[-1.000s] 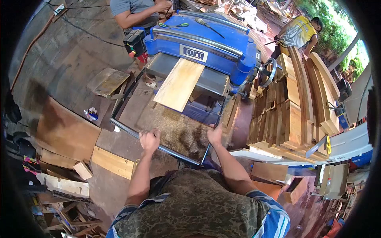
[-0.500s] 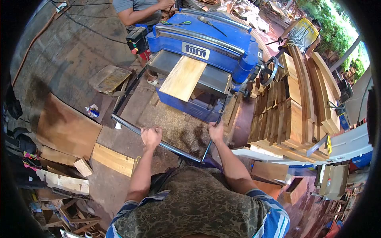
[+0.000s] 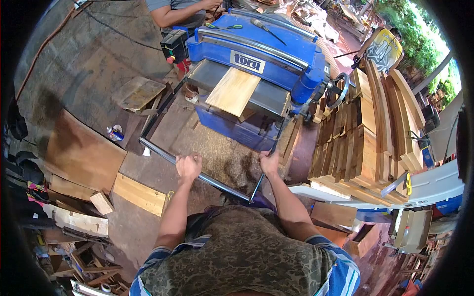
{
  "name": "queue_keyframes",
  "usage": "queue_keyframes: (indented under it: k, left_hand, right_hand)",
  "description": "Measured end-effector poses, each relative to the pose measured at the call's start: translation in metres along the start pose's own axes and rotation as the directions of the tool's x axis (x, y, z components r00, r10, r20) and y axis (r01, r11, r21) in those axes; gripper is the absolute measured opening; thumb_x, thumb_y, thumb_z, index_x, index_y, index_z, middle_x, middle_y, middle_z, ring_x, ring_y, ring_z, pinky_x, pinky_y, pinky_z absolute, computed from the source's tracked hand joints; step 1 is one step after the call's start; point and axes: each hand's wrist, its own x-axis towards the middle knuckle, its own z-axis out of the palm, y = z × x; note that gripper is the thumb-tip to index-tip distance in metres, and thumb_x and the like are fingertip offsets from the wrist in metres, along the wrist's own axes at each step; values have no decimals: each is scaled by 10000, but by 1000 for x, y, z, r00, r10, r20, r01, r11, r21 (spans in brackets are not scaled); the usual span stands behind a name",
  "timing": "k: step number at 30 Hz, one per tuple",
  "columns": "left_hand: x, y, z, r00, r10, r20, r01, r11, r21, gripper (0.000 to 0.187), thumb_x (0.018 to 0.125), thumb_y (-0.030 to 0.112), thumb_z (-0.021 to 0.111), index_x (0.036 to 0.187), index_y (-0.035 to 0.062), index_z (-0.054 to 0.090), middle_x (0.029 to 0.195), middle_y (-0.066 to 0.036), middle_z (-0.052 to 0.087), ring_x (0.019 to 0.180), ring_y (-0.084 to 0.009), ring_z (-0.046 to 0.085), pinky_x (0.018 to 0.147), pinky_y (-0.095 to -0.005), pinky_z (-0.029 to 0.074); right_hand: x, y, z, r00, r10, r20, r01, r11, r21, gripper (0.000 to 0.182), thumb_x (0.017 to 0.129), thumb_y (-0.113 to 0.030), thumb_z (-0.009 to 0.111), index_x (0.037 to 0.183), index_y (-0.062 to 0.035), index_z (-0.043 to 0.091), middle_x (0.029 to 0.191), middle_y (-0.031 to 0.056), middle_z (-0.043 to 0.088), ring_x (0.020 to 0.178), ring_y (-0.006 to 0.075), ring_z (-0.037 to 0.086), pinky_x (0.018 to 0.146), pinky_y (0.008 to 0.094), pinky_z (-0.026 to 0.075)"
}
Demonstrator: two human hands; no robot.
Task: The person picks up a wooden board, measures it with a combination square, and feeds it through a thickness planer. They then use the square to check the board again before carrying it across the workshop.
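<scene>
A pale wooden board [image 3: 233, 92] lies flat on the metal bed [image 3: 200, 76] of a blue thickness planer [image 3: 276, 47], its far end hidden under the machine. In front of the planer extends a frame with a metal roller [image 3: 219, 186] across its near end. My left hand [image 3: 188, 166] is closed on that roller, near its middle. Around the dark side bar [image 3: 257, 187] of the frame, my right hand [image 3: 269, 163] has its fingers wrapped. Neither hand touches the board.
Stacked planks [image 3: 353, 143] stand to the right, with a handsaw [image 3: 397, 183] on their near end. Sawdust [image 3: 222, 148] covers the floor beneath the frame. One person [image 3: 180, 15] is behind the planer; another person [image 3: 382, 49] bends beyond the planks. Boards [image 3: 84, 153] lie at left.
The wooden board has slid farther into the planer, so less of it shows on the near side. Both my hands keep their places on the frame. The view has shifted slightly.
</scene>
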Motion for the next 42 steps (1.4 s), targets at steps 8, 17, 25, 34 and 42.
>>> queue_keyframes:
  k: [8,17,25,34,42]
  left_hand:
    - [2,0,-1,999,3,53,-5,999,37,292,899,356,546,909,174,775,756,-180,708,770,-336,694,918,-401,404]
    - [3,5,-8,996,-49,74,50,999,-15,246,847,325,604,879,155,779,779,-186,706,849,-354,670,917,-421,435]
    - [4,0,-3,997,9,81,-13,999,43,290,895,361,550,921,182,777,734,-170,708,751,-311,695,886,-390,414]
    - [3,8,-10,991,-33,127,23,996,83,335,907,384,534,975,158,772,774,-188,713,782,-309,703,922,-390,398]
    - [7,2,-3,985,-47,167,37,997,67,343,907,395,536,984,157,771,786,-189,715,791,-310,703,940,-388,391]
  right_hand:
    - [-3,0,3,992,-115,-48,120,988,95,468,796,14,617,1223,16,426,877,111,641,664,175,616,581,333,531]
    - [-2,4,3,985,-166,-45,171,974,146,460,772,16,630,1191,17,440,882,96,635,673,160,607,588,319,522]
    - [-14,-24,-4,998,22,52,-37,952,304,485,759,15,631,1202,14,432,861,90,614,683,164,603,591,315,521]
    - [-7,-10,0,999,-34,20,28,967,252,511,759,28,615,1229,19,414,887,111,613,660,187,606,571,328,525]
    - [-11,-20,-3,996,48,75,-69,953,294,521,761,51,585,1244,25,389,915,136,611,628,196,610,517,335,516]
